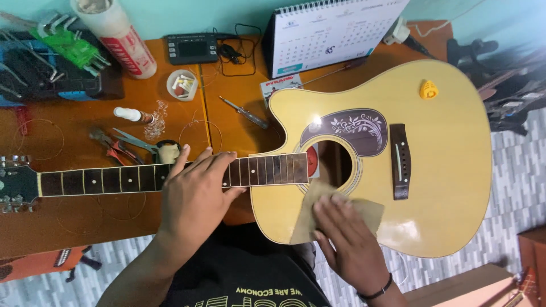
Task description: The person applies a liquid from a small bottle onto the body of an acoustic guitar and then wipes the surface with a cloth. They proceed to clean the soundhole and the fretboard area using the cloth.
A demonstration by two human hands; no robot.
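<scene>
Head view: we wipe guitar (432, 187) top, lying across orange table (85, 227), centre to right of frame. Left hand (196, 196) clamps neck (114, 180), fingers wrapped over fretboard. Right hand (347, 239) flat, fingers spread, pressing tan cloth (307, 213) below soundhole. Step looks like polishing; next stroke likely needs steady neck, even pressure. White tube (122, 37) with red label upper left; desk calendar (330, 31) top centre; small printed card (277, 86) under it.

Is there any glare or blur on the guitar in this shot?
Head view: soft glare patches on the glossy guitar body, brightest near its lower edge; the right hand on the cloth looks slightly motion-blurred; the left hand on the neck is sharp.
</scene>
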